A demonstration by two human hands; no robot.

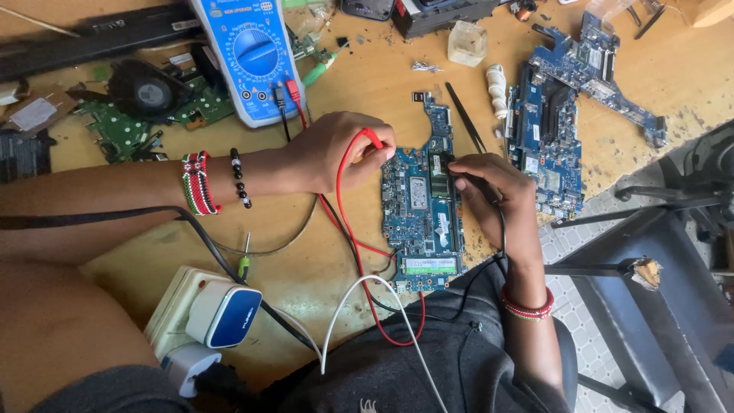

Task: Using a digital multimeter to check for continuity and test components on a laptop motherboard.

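Nearest camera: dark grey lap (428, 375), white cable (359, 306) looping over it. Near left: white power strip (180, 306) with blue-white adapter (225, 313) plugged in, small green-handled screwdriver (244, 264) just beyond. Far left: green circuit boards (122, 126), black fan (145, 90), blue multimeter (248, 53) with red and black leads running toward the near side.

Left hand (336, 153), beaded wristband on forearm, closed around red probe (373, 139), tip down at left edge of blue motherboard (424, 214). Motherboard flat on wooden table (359, 84), centre, touching lap edge; long axis far-to-near, narrow arm pointing far, memory stick end toward lap.

Right hand (493, 187), red bead bracelet at wrist, pinched on black probe (462, 182), tip touching board's right strip near upper middle. Black lead trailing down to lap.

Black tweezers (465, 116) lying beside board's far right. Second blue board (547, 138) further right, third blue board (604, 65) angled at far right corner. Dark chair frame (650, 268) off table's right edge.

Probing well, judged: keep both tips steady and upright on single pads, avoid bridging neighbouring pins, hold heels of hands braced on table, keep leads clear of board, glance to meter only once contact firm.
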